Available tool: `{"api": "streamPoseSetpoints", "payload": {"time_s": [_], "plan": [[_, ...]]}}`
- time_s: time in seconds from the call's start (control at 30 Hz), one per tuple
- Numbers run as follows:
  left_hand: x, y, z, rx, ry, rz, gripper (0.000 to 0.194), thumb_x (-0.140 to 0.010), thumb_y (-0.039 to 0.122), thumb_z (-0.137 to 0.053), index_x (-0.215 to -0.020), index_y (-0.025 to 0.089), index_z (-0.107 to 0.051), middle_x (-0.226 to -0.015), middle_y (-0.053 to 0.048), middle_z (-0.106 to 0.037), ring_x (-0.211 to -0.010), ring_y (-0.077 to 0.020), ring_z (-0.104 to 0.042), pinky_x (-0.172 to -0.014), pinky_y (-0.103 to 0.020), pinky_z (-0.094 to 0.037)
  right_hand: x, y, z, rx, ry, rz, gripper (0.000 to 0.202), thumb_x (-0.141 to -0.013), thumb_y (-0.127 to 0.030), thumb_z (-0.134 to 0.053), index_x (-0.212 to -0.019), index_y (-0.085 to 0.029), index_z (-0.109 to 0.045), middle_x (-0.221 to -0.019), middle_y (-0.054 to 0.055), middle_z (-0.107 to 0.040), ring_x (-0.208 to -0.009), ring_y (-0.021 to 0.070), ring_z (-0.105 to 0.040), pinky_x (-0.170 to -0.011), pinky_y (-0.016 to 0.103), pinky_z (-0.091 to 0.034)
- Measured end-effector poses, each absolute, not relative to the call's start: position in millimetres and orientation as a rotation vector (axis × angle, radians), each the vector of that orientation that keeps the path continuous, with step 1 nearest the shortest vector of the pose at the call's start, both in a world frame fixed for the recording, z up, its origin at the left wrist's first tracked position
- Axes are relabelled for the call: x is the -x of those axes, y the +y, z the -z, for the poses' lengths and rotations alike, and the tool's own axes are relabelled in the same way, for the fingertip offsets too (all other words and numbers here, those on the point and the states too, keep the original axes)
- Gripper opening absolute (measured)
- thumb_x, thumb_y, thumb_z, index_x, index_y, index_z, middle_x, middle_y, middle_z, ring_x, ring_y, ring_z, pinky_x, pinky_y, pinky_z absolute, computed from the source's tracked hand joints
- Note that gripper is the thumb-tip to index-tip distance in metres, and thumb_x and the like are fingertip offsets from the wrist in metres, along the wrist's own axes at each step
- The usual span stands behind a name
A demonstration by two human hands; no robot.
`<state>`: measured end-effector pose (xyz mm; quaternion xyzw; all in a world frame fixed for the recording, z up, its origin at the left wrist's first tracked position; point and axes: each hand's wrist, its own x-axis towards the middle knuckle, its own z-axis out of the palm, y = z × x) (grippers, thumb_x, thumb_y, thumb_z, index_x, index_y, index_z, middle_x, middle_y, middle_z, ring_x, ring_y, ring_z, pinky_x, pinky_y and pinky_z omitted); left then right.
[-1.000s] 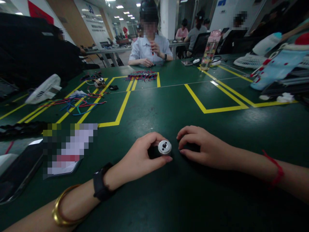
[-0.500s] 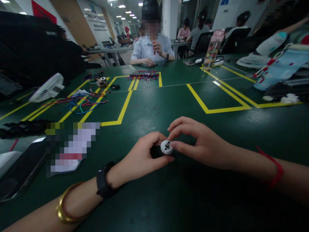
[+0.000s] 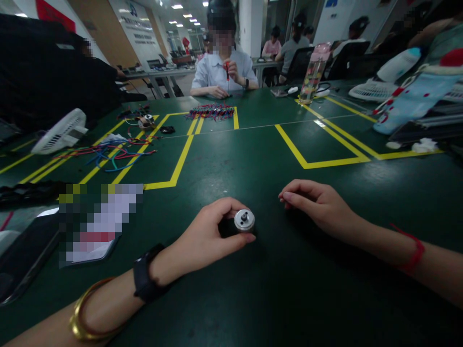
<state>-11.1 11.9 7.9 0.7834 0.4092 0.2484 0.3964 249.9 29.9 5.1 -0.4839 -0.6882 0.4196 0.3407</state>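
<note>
A round silver metal part (image 3: 245,220) with a small dark shaft and holes on its top face stands upright over the green table (image 3: 231,168). My left hand (image 3: 206,233) is wrapped round it, thumb at the near side and fingers behind. Off to the right, apart from the part, my right hand (image 3: 320,207) has its fingers curled and pressed together. Whether anything small is between those fingertips I cannot make out.
Loose wires (image 3: 123,152) and a white fan (image 3: 61,132) lie at the left, near a phone (image 3: 27,255). Across the table a person (image 3: 222,67) holds a red screwdriver behind a wire bundle (image 3: 213,112). A bottle (image 3: 314,79) stands at back right.
My right hand has moved right, away from the metal part, and its fingers have drawn together. My left hand keeps its hold on the part. The whole view has shifted slightly.
</note>
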Motion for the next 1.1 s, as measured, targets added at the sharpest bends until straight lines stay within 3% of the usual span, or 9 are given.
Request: {"api": "streamPoseSetpoints", "payload": {"time_s": [0.3, 0.47, 0.57, 0.7, 0.83, 1.1], "plan": [[11.1, 12.0, -7.5, -1.981, 1.036, -0.629, 0.030, -0.080, 0.030, -0.072, -0.104, 0.019, -0.058, -0.104, -0.004, -0.065, -0.093, -0.0191, -0.062, -0.084, -0.034, -0.050, -250.3, 29.3, -5.6, 1.265, -1.881, -1.039, 0.022, -0.091, -0.041, -0.057, -0.092, -0.021, -0.066, -0.080, 0.000, -0.064, -0.074, 0.0155, -0.060, -0.066, 0.029, -0.047], [9.4, 12.2, -6.6, -1.972, 1.020, -0.647, 0.028, -0.080, 0.029, -0.072, -0.102, 0.019, -0.058, -0.101, -0.004, -0.065, -0.091, -0.0182, -0.062, -0.082, -0.033, -0.051, -243.8, 29.7, -5.9, 1.085, -2.330, -0.767, 0.010, -0.089, -0.024, -0.059, -0.091, -0.020, -0.068, -0.094, 0.005, -0.063, -0.087, 0.0185, -0.060, -0.078, 0.034, -0.048], [9.0, 11.8, -5.5, -1.975, 1.013, -0.660, 0.027, -0.080, 0.029, -0.072, -0.100, 0.019, -0.057, -0.099, -0.003, -0.064, -0.089, -0.0176, -0.061, -0.080, -0.032, -0.050, -232.1, 27.4, -12.7, 0.947, -2.440, -0.685, 0.014, -0.087, -0.017, -0.059, -0.097, -0.019, -0.068, -0.103, 0.007, -0.060, -0.093, 0.0187, -0.059, -0.083, 0.034, -0.048], [9.3, 11.8, -3.7, -1.990, 1.028, -0.667, 0.027, -0.079, 0.029, -0.072, -0.098, 0.018, -0.056, -0.094, -0.002, -0.062, -0.085, -0.0172, -0.060, -0.076, -0.031, -0.050, -210.0, 24.8, -26.0, 0.783, -2.281, -0.558, 0.022, -0.085, -0.021, -0.063, -0.106, -0.014, -0.064, -0.110, 0.010, -0.056, -0.097, 0.0188, -0.057, -0.083, 0.032, -0.049], [9.8, 12.4, -1.9, -1.998, 1.047, -0.670, 0.029, -0.078, 0.030, -0.073, -0.098, 0.019, -0.055, -0.091, -0.001, -0.061, -0.082, -0.0169, -0.059, -0.073, -0.030, -0.049, -198.2, 26.6, -37.2, 0.671, -2.332, -0.486, 0.010, -0.086, -0.020, -0.062, -0.094, -0.016, -0.066, -0.105, 0.009, -0.057, -0.096, 0.0189, -0.057, -0.085, 0.033, -0.048], [9.4, 11.4, -6.5, -1.963, 1.002, -0.666, 0.028, -0.079, 0.028, -0.073, -0.099, 0.018, -0.057, -0.098, -0.003, -0.064, -0.088, -0.0178, -0.062, -0.079, -0.031, -0.051, -232.6, 26.4, -26.4, 0.863, -2.416, -0.576, 0.007, -0.085, -0.022, -0.063, -0.091, -0.021, -0.067, -0.104, 0.008, -0.058, -0.097, 0.0211, -0.058, -0.084, 0.036, -0.049]]}}
